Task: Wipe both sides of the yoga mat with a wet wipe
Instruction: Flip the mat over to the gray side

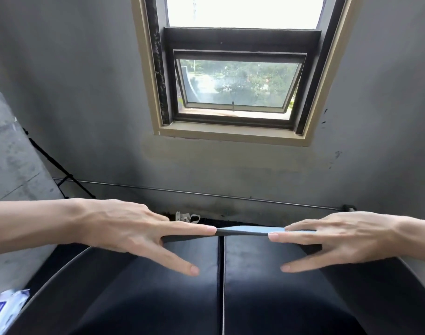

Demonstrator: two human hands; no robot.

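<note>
Black yoga mat [221, 286] (blue underside): left hand [124, 228] and right hand [339, 238] pinch its edge.

2 bare forearms show, 1 from each side, with no sleeve in view on either. The left hand [124, 228] and right hand [337, 238] are bare too, with slim, long fingers and short, trimmed nails. Tendons and faint veins stand out along the backs of both hands and the wrists.
</note>
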